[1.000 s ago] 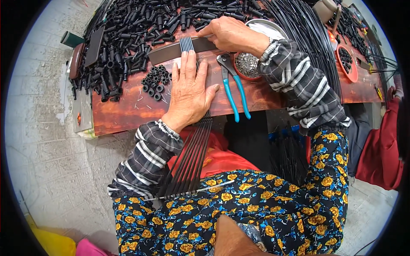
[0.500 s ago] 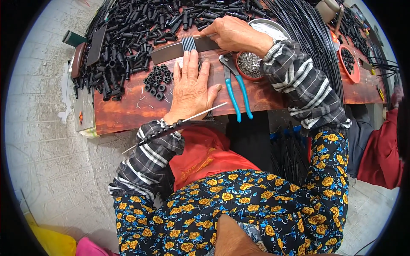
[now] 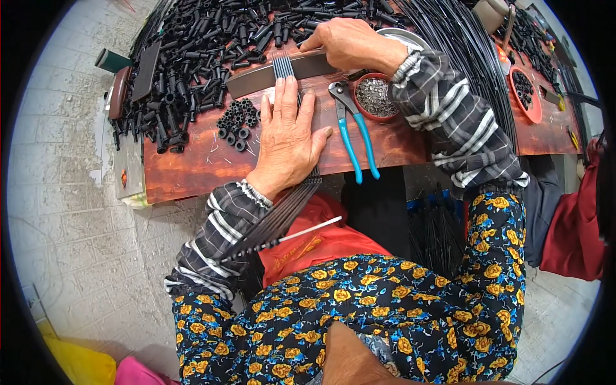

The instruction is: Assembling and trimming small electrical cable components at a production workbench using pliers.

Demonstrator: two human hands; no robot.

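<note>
My left hand (image 3: 283, 138) lies flat with fingers stretched over a row of thin cables. Their grey ends (image 3: 283, 67) rest side by side across a dark brown strip (image 3: 252, 81). From under my left wrist the black cable lengths (image 3: 282, 212) hang past the table edge, where a whitish rod (image 3: 311, 229) with black beads crosses them. My right hand (image 3: 354, 43) is over the strip's right part, index finger reaching its far side. The other fingers curl under the palm, hiding what they hold, if anything. Blue-handled pliers (image 3: 351, 135) lie between the hands, touched by neither.
A heap of black tubular parts (image 3: 212, 45) covers the table's far left. Small black rings (image 3: 239, 122) sit beside my left hand. A red bowl (image 3: 396, 117) holds small metal pieces. Long black cables (image 3: 471, 70) lie at right, beyond them an orange tray (image 3: 527, 109).
The hanging cables and the whitish rod have dropped lower, away from my left wrist. My right hand has shifted slightly left and up along the strip. My left hand has stayed put.
</note>
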